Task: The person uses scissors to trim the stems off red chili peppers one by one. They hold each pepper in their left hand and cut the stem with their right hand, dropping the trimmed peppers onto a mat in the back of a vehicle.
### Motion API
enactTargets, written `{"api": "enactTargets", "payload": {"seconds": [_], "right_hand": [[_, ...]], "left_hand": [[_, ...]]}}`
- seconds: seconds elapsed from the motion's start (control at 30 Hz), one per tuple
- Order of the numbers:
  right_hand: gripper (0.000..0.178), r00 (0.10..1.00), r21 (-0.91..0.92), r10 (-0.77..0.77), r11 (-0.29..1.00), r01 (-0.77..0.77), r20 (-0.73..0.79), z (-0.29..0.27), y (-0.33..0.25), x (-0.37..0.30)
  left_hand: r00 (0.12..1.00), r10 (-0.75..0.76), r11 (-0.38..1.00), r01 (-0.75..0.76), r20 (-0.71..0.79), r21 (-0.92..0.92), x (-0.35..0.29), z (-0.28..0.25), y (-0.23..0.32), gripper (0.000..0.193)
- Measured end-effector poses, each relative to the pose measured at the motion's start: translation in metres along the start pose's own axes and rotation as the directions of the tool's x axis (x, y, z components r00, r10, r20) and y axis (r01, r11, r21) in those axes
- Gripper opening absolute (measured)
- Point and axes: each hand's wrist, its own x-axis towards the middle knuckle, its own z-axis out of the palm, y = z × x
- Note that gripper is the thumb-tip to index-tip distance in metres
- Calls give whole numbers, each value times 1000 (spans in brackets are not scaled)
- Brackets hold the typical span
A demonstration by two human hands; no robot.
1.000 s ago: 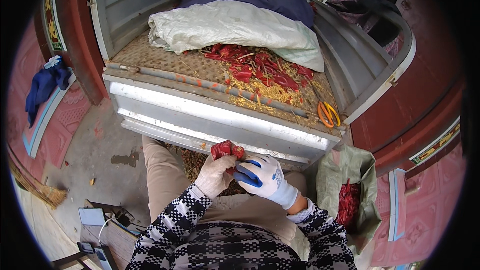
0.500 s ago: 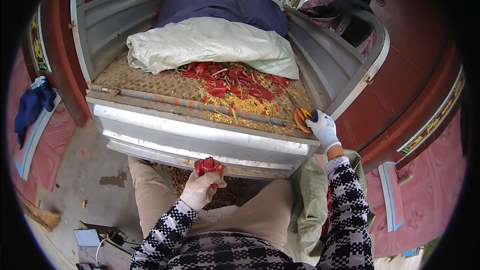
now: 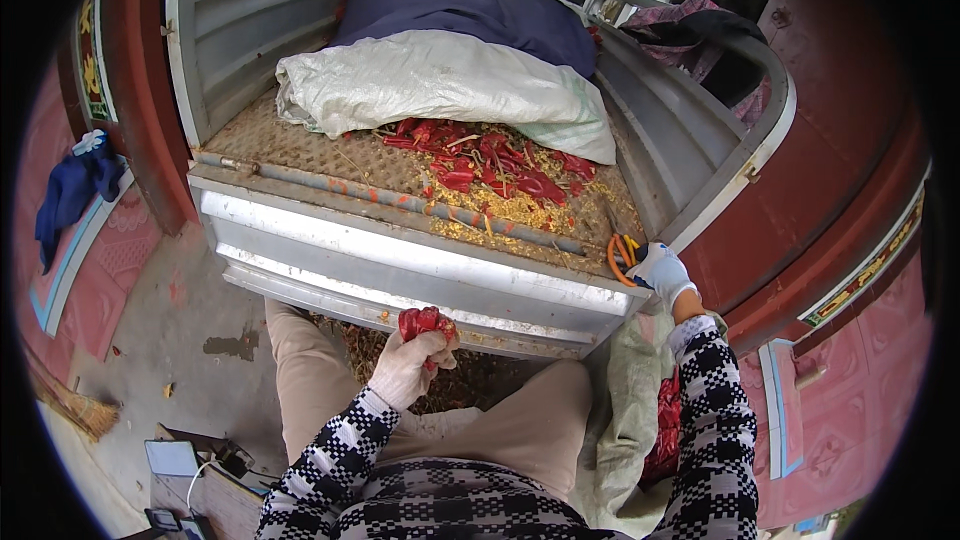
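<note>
The cart bed [image 3: 300,143] carries red peppers [image 3: 540,186], scissors [image 3: 612,262] and white sacking [image 3: 440,82].

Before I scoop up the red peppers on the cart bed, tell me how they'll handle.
The red peppers will likely feel light and crumple easily, since their skins look thin and wrinkled. They may also shed seeds, judging by the yellow bits scattered around them.

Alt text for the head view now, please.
The left gloved hand holds red peppers before a metal cargo bed; the right gloved hand is at orange-handled scissors near its right corner. Loose peppers lie beside a white sack.
</note>
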Motion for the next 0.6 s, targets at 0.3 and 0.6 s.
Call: {"api": "enactTargets", "payload": {"seconds": [0.3,0.6], "right_hand": [[27,932,869,-338,492,54,133,17,49,-19],[23,709,938,-689,325,116,152,43,-72,-175]], "left_hand": [[996,82,995,-80,38,-66,4,-15,4,9],[996,63,994,-58,57,-92,0,-23,4,10]]}}
